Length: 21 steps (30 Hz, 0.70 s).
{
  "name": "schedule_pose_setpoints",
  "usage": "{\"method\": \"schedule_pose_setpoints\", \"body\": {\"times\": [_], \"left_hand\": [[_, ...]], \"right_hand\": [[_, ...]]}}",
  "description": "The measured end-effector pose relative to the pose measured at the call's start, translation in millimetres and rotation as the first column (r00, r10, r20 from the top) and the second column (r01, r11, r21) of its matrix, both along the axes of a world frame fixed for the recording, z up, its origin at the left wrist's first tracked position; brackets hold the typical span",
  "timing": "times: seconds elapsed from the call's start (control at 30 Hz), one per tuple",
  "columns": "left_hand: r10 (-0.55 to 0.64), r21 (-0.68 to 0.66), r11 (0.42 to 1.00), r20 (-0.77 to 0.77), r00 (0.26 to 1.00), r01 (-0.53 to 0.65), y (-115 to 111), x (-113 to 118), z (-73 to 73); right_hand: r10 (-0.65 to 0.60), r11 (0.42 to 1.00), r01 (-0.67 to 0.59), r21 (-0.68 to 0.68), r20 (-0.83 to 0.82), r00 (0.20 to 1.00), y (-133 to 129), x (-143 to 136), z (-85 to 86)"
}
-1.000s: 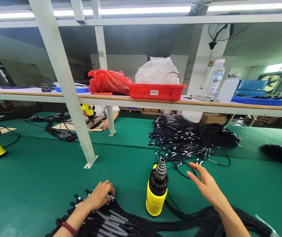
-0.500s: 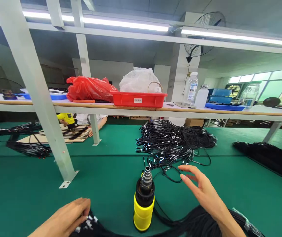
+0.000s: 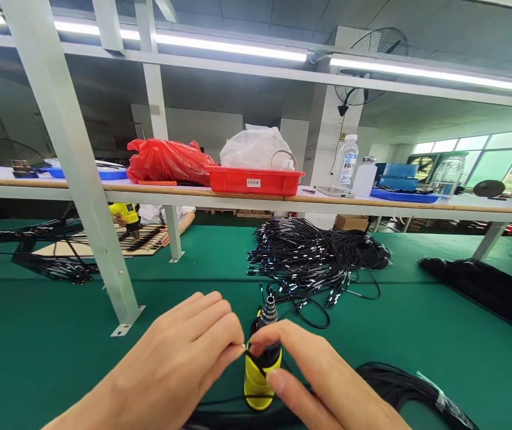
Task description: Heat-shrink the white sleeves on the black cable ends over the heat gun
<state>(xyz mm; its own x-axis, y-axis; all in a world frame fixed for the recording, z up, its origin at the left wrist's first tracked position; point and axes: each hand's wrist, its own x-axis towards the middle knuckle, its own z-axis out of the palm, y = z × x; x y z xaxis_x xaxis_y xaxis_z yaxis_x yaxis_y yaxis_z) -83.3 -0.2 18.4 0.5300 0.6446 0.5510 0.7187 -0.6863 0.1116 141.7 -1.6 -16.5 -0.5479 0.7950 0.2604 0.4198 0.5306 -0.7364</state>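
My left hand (image 3: 193, 352) pinches the white-tipped end of a black cable (image 3: 256, 363), left of the yellow heat gun (image 3: 258, 388). The gun stands upright on the green table, its metal nozzle pointing up. My right hand (image 3: 301, 370) is in front of the gun's right side, thumb and forefinger apart around the cable; whether they touch it is unclear. Below my hands, more black cables run along the front edge, and a bundle with clear wrapping (image 3: 417, 388) lies at the lower right.
Behind the gun lies a large pile of black cables (image 3: 310, 251). A dark bundle (image 3: 484, 286) is at the right. White posts (image 3: 104, 251) hold a shelf with a red tray (image 3: 253, 181). Another person's hand (image 3: 165, 237) rests beyond, near a second yellow heat gun (image 3: 126, 214).
My left hand has moved right and up from the cable ends, now with one cable end pinched. My right hand has moved left and down to the heat gun.
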Motion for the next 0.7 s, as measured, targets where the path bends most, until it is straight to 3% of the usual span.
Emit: {"method": "schedule_pose_setpoints", "body": {"times": [0.13, 0.23, 0.4, 0.53, 0.7], "left_hand": [[-0.076, -0.047, 0.996, -0.059, 0.995, 0.073, -1, 10, 6.7], [-0.035, -0.063, 0.997, 0.000, 0.999, 0.035, 0, 14, 4.2], [0.030, -0.170, 0.985, 0.005, 1.000, -0.029, 14, 14, -8.6], [0.075, -0.249, 0.966, 0.011, 0.997, -0.070, 29, 14, -21.3], [0.190, -0.419, 0.899, 0.103, 0.976, -0.131, 40, 20, -30.2]], "right_hand": [[0.057, 0.994, -0.059, -0.097, -0.018, 0.998, 6, -1, 2.9], [-0.027, 0.998, 0.023, -0.059, -0.070, 0.997, 10, 4, 5.2], [-0.173, 0.985, 0.171, -0.035, -0.079, 0.982, 18, 12, 12.3], [-0.207, 0.978, 0.209, 0.017, -0.053, 0.977, 30, 15, 12.9], [-0.223, 0.970, 0.226, 0.094, -0.039, 0.974, 45, 14, 5.1]]}}
